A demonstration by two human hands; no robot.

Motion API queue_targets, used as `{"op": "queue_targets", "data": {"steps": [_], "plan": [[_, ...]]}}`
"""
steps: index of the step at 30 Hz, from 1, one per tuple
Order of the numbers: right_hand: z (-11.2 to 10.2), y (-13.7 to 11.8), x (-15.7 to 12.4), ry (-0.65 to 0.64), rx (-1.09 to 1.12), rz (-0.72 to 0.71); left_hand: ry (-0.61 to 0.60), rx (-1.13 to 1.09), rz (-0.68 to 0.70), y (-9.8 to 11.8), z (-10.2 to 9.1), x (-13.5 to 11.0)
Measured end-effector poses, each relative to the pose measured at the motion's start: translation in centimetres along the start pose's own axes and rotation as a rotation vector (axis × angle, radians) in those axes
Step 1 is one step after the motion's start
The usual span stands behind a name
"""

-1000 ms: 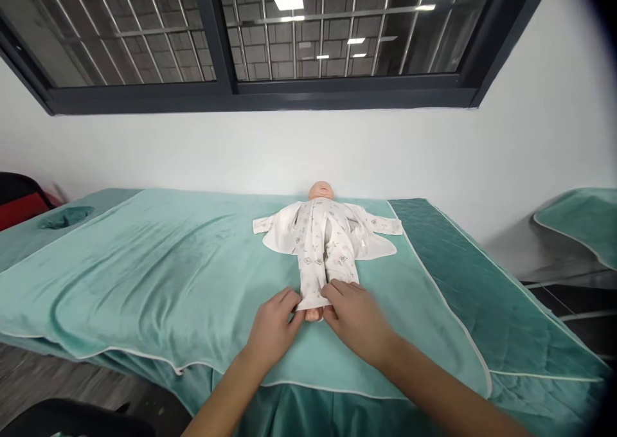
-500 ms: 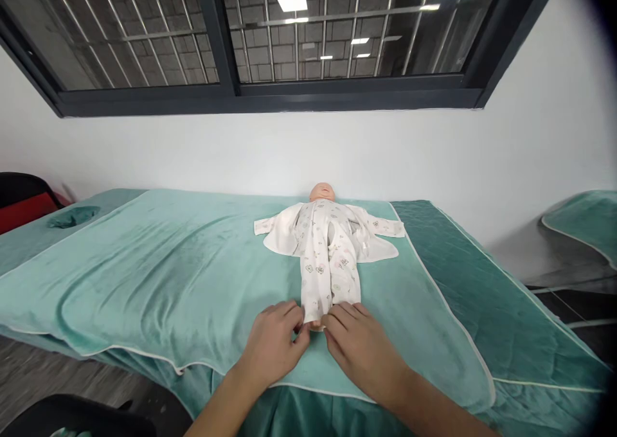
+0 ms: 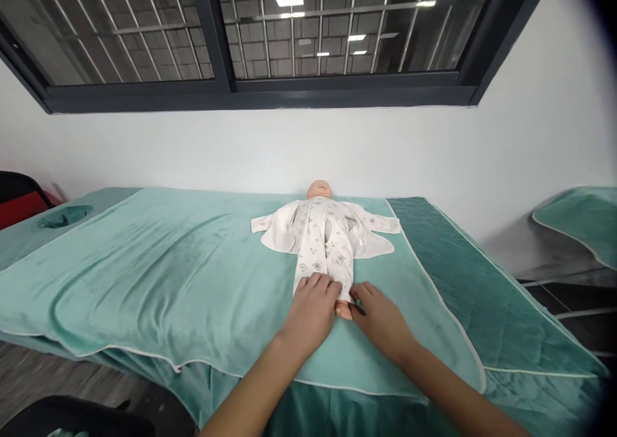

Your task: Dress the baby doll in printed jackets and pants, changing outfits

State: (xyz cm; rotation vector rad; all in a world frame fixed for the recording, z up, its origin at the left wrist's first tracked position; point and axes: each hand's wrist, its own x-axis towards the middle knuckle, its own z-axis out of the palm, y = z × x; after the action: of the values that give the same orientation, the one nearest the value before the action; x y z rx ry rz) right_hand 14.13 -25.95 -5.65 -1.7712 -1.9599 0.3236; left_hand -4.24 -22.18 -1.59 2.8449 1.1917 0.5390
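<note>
A baby doll lies on its back, its bald head (image 3: 319, 189) toward the wall. It wears a white printed top (image 3: 281, 226) with the sleeves spread out, and white printed trousers (image 3: 314, 257). One bare foot (image 3: 344, 310) pokes out of the trouser leg on the right. My left hand (image 3: 312, 312) reaches across the lower legs, its fingers closed at the inner side of that leg's cuff and hiding the other foot. On the cuff's outer side, my right hand (image 3: 380, 321) has its fingers curled in a pinch at the hem.
A light green blanket (image 3: 193, 263) with white piping covers the bed, over a darker quilted cover (image 3: 463, 276). Behind is a white wall below a dark window frame (image 3: 347, 96). A black chair (image 3: 77, 418) stands at lower left, and another green-covered surface (image 3: 578, 222) at right.
Both hands have moved from the cuff of the left-side trouser leg to the right-side one. That leg's foot now shows, and the other is covered by my left hand.
</note>
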Motion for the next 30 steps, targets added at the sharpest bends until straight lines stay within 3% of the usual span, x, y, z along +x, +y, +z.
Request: {"op": "queue_targets", "data": {"steps": [4, 8, 11, 17, 20, 23, 27, 30], "plan": [[-1.8, -0.9, 1.2, -0.002, 0.013, -0.056, -0.001, -0.029, -0.029, -0.1, 0.4, 1.2], [-4.4, -2.1, 1.3, 0.064, 0.047, -0.256, 0.071, -0.245, -0.161, 0.0, -0.1, 0.9], [-6.1, -3.0, 1.0, 0.072, 0.026, -0.38, 0.117, -0.347, -0.173, 0.3, -0.5, 0.5], [-7.3, -3.9, 0.2, 0.096, -0.175, -0.535, 0.192, -0.263, -0.127, 1.2, -0.8, 0.2], [-6.4, -3.4, -0.3, 0.098, -0.168, -0.488, 0.265, -0.339, -0.159, 1.4, -0.5, -0.3], [-4.7, -2.5, -0.9, 0.087, -0.13, -0.349, 0.332, -0.414, -0.167, 1.6, 0.0, -0.9], [-3.2, -1.9, -1.3, 0.056, -0.097, -0.202, 0.313, -0.263, -0.081, 1.7, 0.5, -1.9], [-3.9, -2.2, -1.7, 0.06, -0.111, -0.203, 0.297, -0.164, -0.091, 1.4, 0.9, -2.9]]}}
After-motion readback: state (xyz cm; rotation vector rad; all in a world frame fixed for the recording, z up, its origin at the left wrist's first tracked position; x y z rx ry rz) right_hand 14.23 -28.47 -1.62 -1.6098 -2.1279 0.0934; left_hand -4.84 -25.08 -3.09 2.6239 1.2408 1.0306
